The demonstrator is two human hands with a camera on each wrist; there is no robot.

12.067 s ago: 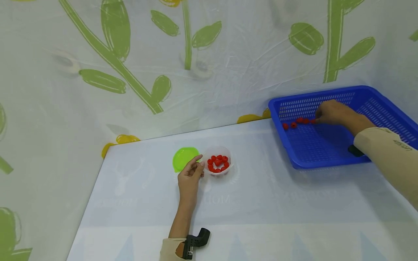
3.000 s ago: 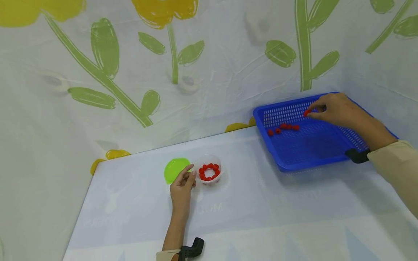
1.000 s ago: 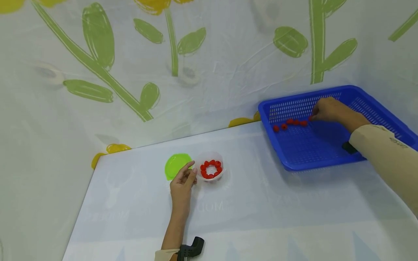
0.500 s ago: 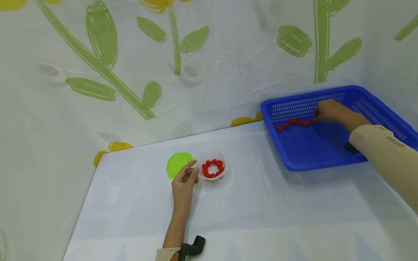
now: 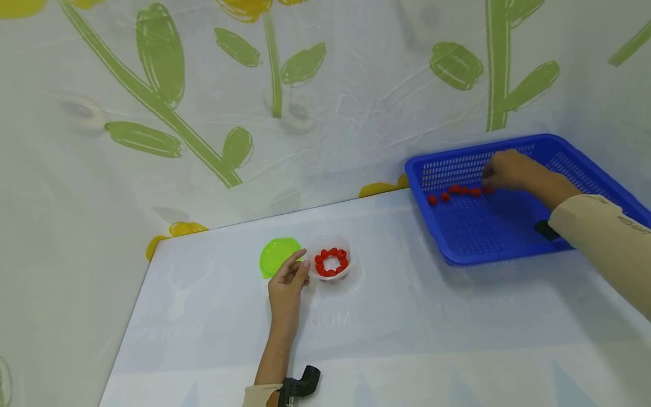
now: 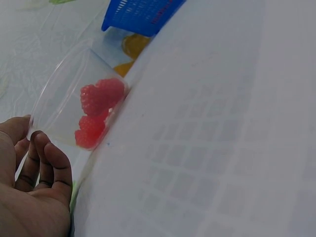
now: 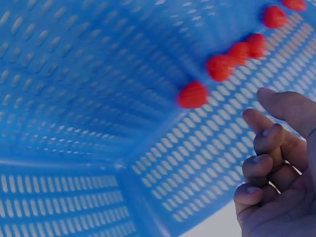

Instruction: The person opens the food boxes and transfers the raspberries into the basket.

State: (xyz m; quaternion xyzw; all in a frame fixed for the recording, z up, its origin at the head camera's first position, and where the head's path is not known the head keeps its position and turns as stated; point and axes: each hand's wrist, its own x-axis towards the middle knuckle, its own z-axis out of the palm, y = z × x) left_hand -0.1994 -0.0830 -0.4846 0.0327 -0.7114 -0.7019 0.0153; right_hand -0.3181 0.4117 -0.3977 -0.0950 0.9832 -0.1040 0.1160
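My left hand point(image 5: 286, 285) pinches the near rim of a clear plastic tub point(image 6: 59, 98) with thumb and fingertips. Red raspberries point(image 5: 319, 259) form a ring inside the tub around a bare middle. In the right wrist view, my right hand point(image 7: 281, 163) hovers within the blue basket point(image 5: 503, 226), fingers loosely bent and thumb apart, holding nothing. Just beyond its fingertips is the end raspberry point(image 7: 192, 95) of a row of several along the basket's back wall. Seen from the head, the hand partly covers that end of the row.
A bright green lid point(image 5: 277, 255) lies left of the tub, partly behind my left hand. The basket stands at the back right of the white-covered table point(image 5: 396, 316). Behind the table hangs a white sheet point(image 5: 356, 141) printed with flowers and leaves.
The raspberry my right hand held over the basket three seconds ago now lies in the row, let go. The tub's middle raspberry, seen twelve seconds ago, is gone. My left hand stays at the tub.
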